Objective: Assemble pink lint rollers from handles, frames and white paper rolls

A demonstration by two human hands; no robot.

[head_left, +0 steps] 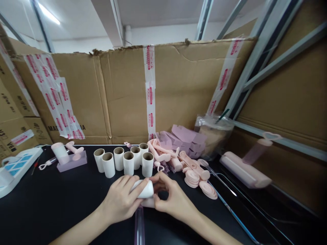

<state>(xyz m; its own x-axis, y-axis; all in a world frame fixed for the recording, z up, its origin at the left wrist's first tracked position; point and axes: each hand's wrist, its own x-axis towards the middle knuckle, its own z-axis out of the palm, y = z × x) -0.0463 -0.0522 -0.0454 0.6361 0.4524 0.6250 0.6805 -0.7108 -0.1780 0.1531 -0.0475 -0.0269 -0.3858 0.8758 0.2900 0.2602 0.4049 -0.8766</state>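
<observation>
Near the front middle of the black table, my left hand (124, 197) is closed around a white lint roller roll (145, 189), which lies on its side. My right hand (171, 194) pinches at the roll's right end, thumb low and fingers above. Beneath the roll shows a pale pink part (148, 203), partly hidden by both hands. A clear purple-tinted plastic piece (139, 228) runs from under my hands toward the table's near edge. Just beyond, several white rolls (108, 166) with brown cardboard cores stand upright.
Pink plastic handles (166, 154), round pink discs (191, 178) and purple plastic covers (182, 139) lie heaped right. A lint roller (245, 168) stands far right; a purple box (74, 161) and power strip (22, 166) are left. Cardboard (127, 92) walls the back.
</observation>
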